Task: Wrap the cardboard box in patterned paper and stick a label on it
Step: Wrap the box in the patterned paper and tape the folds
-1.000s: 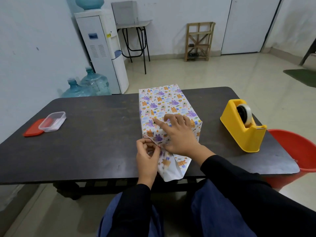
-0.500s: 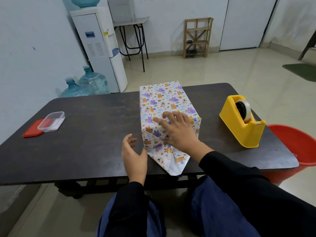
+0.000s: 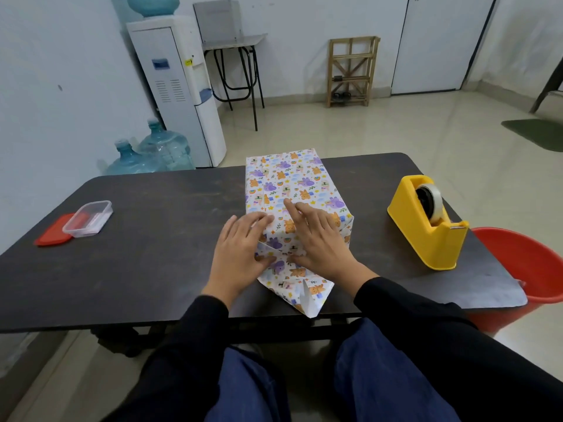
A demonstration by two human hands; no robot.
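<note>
Box (image 3: 292, 184) sits mid-counter, long axis running away from the person, top and sides fully covered in patterned paper (image 3: 304, 175) with a cartoon animal print. Near end not closed: side folds are tucked in and a pointed flap (image 3: 306, 296) of paper lies flat on the counter (image 3: 152, 245), its tip at the near edge. Left hand (image 3: 240, 254) lies flat on the near-left corner of the box, fingers (image 3: 256, 220) straight and close together on the top edge, thumb down on the near end face, gripping nothing. Right hand (image 3: 320, 242) lies flat on the top near the near edge, fingers (image 3: 292, 208) straight and slightly spread, thumb on the end face close to the left thumb; it presses the paper down and holds nothing. Yellow tape dispenser (image 3: 426, 233) with a roll of clear tape stands to the right of the box, well apart from it. Clear plastic container (image 3: 87, 218) sits at the far left, resting partly on its red lid (image 3: 51, 233). Red bucket (image 3: 524, 269) is on the floor past the right end of the counter. Water dispenser (image 3: 176, 86) and two blue water bottles (image 3: 161, 150) stand against the back wall.
</note>
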